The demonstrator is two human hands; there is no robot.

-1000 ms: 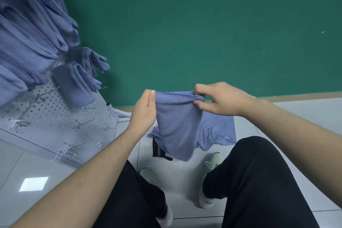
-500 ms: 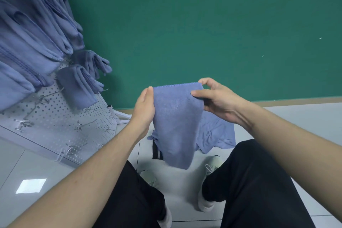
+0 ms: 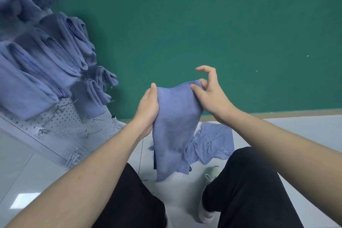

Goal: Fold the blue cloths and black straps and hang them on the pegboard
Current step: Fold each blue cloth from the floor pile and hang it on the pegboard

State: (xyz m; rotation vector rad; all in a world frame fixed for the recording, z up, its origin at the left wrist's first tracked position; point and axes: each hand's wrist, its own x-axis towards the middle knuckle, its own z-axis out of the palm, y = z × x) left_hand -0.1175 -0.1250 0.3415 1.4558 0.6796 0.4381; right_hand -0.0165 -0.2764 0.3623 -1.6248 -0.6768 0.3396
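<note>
Pegboard [image 3: 61, 127], at nine to ten o'clock of the view: a white perforated panel leaning against the green wall [image 3: 222, 24]. Its upper rows already carry many folded blue cloths, here called the hung cloths [image 3: 46, 65], draped over hooks and packed close together. Several bare hooks [image 3: 41, 130] show on the lower part of the panel, so hanging room remains. No black strap can be made out on the board.

Held cloth [image 3: 175, 124], at centre: a blue cloth folded lengthwise into a narrow band, top edge level with the fingertips, tail hanging down between the knees. The left hand [image 3: 148, 105] grips its left edge, with the thumb on the near face. The right hand [image 3: 209, 94] pinches the top right corner between the thumb and one finger; the remaining fingers are lifted and spread clear of the fabric. Judged from this, the fold is partly made and the cloth is not yet hung.

Loose cloth [image 3: 211, 140], at five o'clock of the held cloth: a crumpled blue heap on the tiled floor [image 3: 305, 131], unfolded.

Black strap [image 3: 155, 159], at six o'clock: a dark strip on the floor, mostly hidden behind the held cloth; its full length cannot be told.

Overall estimate: most cloths done; one in hand, at least one cloth and a strap left.
</note>
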